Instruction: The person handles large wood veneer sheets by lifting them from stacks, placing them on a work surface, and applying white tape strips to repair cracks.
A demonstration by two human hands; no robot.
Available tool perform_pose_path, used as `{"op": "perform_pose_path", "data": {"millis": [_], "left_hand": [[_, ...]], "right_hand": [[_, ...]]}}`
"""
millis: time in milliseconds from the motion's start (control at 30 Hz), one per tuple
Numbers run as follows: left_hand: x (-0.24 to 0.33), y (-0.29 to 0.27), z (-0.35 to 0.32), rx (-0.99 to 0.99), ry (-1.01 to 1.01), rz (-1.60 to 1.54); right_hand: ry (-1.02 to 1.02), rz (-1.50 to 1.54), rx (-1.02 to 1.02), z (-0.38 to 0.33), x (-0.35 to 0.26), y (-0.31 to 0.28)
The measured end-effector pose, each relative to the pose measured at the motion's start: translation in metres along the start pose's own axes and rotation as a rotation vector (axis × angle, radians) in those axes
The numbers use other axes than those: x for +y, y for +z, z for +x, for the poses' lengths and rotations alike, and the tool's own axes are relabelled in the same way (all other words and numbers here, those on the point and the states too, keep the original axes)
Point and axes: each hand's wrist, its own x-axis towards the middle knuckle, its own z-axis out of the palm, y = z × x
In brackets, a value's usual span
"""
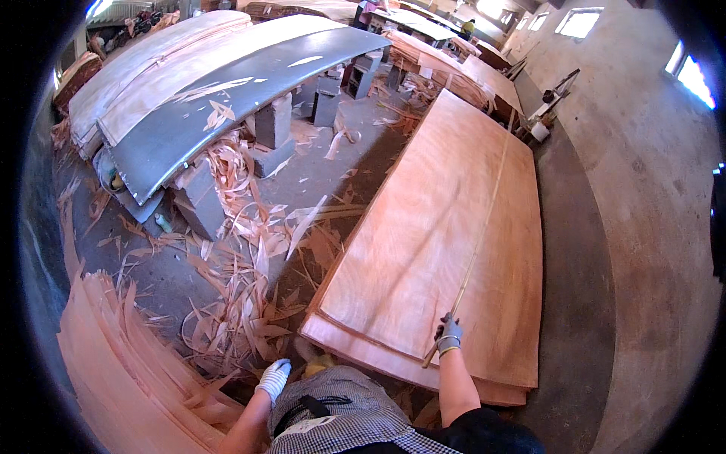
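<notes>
Gripping a long thin stick close to its near end, the right hand is clearly the one in play, fingers closed around it and a short stub poking out behind the hand. The stick runs away from that hand, angling slightly right, roughly lengthwise over the big stack of wood sheets. Can't tell if it's touching the top sheet the whole way or hovering a bit at the far end.

To me that long axis is what any move hinges on: nearly all the length is out ahead of the right hand, so a small wrist turn should swing the tip a lot.

The left hand is well off to the left, beside the apron and clear of the stick. Nothing visible in it; its palm is hidden, so no idea if it's pinching anything.
</notes>
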Motion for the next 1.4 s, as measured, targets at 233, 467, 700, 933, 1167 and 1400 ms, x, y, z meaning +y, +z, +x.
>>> {"op": "perform_pose_path", "data": {"millis": [233, 467, 700, 933, 1167, 1400], "left_hand": [[0.145, -0.049, 0.040, -0.207, 0.261, 0.314], [0.266, -0.169, 0.094, 0.015, 0.243, 0.543], [0.277, -0.374, 0.030, 0.167, 0.105, 0.582], [0.242, -0.544, 0.016, 0.407, 0.198, 0.402], [0.242, -0.721, 0.039, 0.581, 0.297, 0.445], [0.258, -0.850, 0.078, 0.659, 0.255, 0.233]], "right_hand": [[-0.096, -0.125, -0.284, -0.108, 0.058, 0.151], [-0.637, -1.075, -1.213, -0.270, 0.058, 0.367], [-0.827, -0.189, -1.286, -0.402, -0.085, 0.519], [-0.353, 0.950, -2.169, -0.591, -0.096, 0.658], [-0.267, 1.055, -2.530, -0.735, -0.057, 0.763], [-0.259, 0.854, -2.263, -0.822, -0.023, 0.851]]}}
